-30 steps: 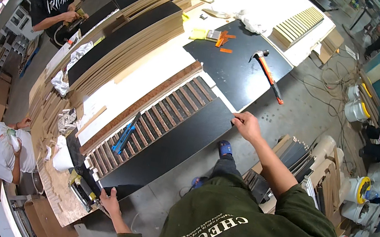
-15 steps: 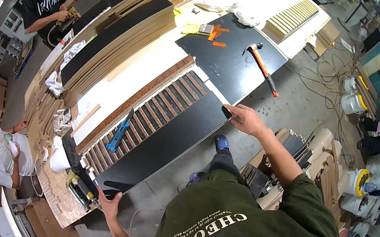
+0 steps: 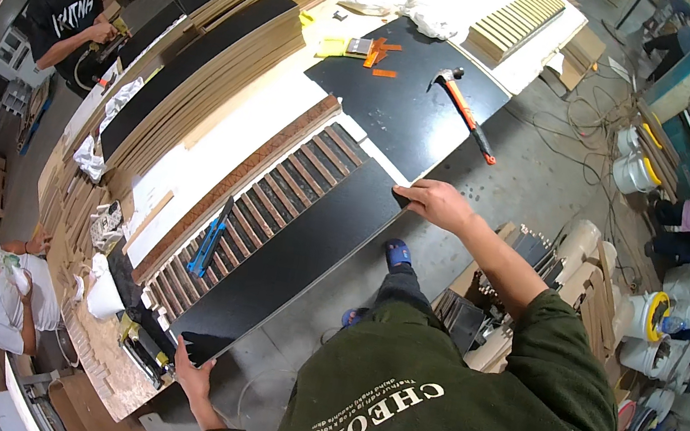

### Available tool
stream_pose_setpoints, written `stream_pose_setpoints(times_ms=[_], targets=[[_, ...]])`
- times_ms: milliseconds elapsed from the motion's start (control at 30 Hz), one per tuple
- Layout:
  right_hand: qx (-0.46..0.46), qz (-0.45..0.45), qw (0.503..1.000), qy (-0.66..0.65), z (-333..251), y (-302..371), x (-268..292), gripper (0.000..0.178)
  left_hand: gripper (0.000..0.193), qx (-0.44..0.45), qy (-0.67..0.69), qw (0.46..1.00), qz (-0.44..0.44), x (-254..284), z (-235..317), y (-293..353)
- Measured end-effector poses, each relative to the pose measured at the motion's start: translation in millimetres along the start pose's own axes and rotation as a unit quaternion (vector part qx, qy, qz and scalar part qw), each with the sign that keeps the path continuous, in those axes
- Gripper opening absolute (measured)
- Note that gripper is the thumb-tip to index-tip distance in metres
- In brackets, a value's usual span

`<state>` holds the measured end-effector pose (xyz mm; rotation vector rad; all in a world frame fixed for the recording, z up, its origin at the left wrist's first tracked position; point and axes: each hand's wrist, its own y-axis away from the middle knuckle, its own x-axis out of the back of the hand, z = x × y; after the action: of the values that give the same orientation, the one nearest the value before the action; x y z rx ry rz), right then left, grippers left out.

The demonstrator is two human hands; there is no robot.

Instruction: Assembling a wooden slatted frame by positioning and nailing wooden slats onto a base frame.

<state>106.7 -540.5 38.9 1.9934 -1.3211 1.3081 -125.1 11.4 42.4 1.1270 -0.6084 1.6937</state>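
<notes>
A long black board (image 3: 294,248) lies along the near edge of a slatted wooden frame (image 3: 297,176). At the board's right end, my right hand (image 3: 440,206) grips the corner with its fingers closed. My left hand (image 3: 192,380) holds the lower left end, thumb and forefinger apart against the edge, its shadow falling on the black face. A blue utility knife (image 3: 208,245) rests on the slats, between the board and the frame's brown far rail (image 3: 232,183).
A hammer (image 3: 464,115) lies on a black panel (image 3: 364,100) beyond the frame. Stacked curved black-topped boards (image 3: 213,75) stand farther left. A nail gun (image 3: 142,351) sits by the table's left end. Two people (image 3: 77,15) (image 3: 4,286) are across the table; buckets (image 3: 635,173) stand right.
My right hand's fingers have closed round the board's right end, where the forefinger was stretched out before. My left hand has drawn in against the other end. The view has shifted slightly.
</notes>
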Motion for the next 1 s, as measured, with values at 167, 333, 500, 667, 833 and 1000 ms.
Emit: stream_pose_setpoints(times_ms=[167, 333, 500, 667, 833, 1000], targets=[[-0.171, 0.016, 0.965, -0.200, -1.7, -0.2, 0.2, 0.034, 0.086, 0.028, 0.153, 0.988, -0.003, -4.8, -29.5, -1.9], [-0.267, 0.011, 0.943, -0.199, -2.7, -6.5, -8.3, 0.022, 0.064, 0.183, 0.288, 0.940, -0.014, -3.6, -30.6, -21.1], [-0.343, 0.017, 0.898, -0.274, -4.9, -0.5, -10.0, 0.024, 0.051, 0.130, 0.275, 0.952, 0.017, -14.8, -40.9, -23.6], [-0.373, 0.034, 0.868, -0.324, -0.1, 3.9, -20.0, 0.025, 0.050, 0.139, 0.240, 0.961, 0.008, -10.5, -31.9, -27.2], [-0.402, 0.053, 0.831, -0.381, -1.2, 6.4, -27.3, 0.025, 0.053, 0.172, 0.173, 0.969, 0.038, -11.7, -30.7, -27.6], [-0.385, 0.162, 0.807, -0.416, -10.2, 27.9, -54.7, 0.028, 0.056, 0.211, 0.099, 0.971, 0.045, -14.8, -27.6, -33.3]])
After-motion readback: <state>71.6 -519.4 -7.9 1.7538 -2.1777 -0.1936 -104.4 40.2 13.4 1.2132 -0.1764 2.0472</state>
